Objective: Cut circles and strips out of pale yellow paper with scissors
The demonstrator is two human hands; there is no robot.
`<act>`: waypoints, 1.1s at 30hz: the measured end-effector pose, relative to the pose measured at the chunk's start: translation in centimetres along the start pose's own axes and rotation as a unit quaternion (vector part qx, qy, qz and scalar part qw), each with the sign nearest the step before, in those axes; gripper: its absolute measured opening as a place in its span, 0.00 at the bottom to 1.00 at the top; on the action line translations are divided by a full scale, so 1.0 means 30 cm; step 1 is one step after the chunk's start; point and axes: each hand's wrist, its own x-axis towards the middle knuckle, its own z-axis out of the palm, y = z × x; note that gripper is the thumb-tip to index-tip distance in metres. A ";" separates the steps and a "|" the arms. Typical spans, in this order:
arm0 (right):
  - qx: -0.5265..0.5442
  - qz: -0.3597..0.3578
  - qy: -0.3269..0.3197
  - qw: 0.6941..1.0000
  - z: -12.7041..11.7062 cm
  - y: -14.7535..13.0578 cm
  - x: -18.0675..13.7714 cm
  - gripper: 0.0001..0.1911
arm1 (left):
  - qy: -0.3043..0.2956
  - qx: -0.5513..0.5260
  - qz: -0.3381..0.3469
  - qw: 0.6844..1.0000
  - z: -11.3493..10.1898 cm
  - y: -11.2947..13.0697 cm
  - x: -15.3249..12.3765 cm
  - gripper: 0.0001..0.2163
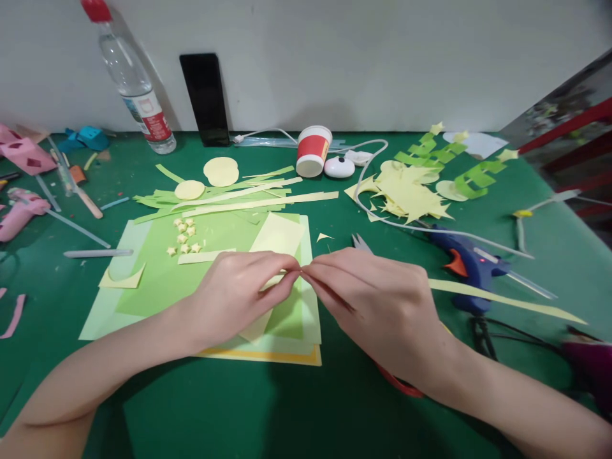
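Note:
My left hand (248, 296) and my right hand (382, 299) meet fingertip to fingertip above the paper stack's right edge, both pinched closed. A pale yellow paper strip (507, 299) comes out from behind my right hand and passes in front of the glue gun; its other end appears pinched between my fingertips, mostly hidden. Beneath my right hand lie scissors (362, 243), their blade tips and red handle showing. Several small folded paper stars (182, 238) rest on the green paper (148, 280), left of my fingers. Beside them is a short pale strip (203, 257).
A blue glue gun (473, 261) with a cable lies right. Behind are cut green strips (157, 201), yellow paper star shapes (406, 191), a paper cup (313, 152), a phone (205, 99) and a bottle (138, 89). A pink glue gun (21, 213) lies left.

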 end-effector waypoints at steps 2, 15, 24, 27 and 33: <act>-0.005 0.001 -0.004 1.000 0.003 -0.002 0.000 0.12 | -0.004 0.003 -0.005 1.000 -0.003 0.001 0.001 0.03; -0.063 0.050 0.080 0.994 -0.089 0.028 0.018 0.10 | 0.021 0.022 -0.143 0.989 -0.038 -0.126 0.049 0.04; -0.038 0.017 0.011 0.999 -0.061 0.038 0.020 0.06 | 0.113 0.071 0.056 0.989 -0.034 -0.051 0.045 0.13; -0.025 0.008 0.003 1.000 -0.049 0.024 0.015 0.06 | 0.090 0.071 0.099 0.988 -0.013 -0.029 0.027 0.09; -0.015 -0.003 0.014 1.000 -0.032 0.005 0.008 0.07 | 0.057 0.011 0.085 0.995 0.023 -0.022 0.003 0.02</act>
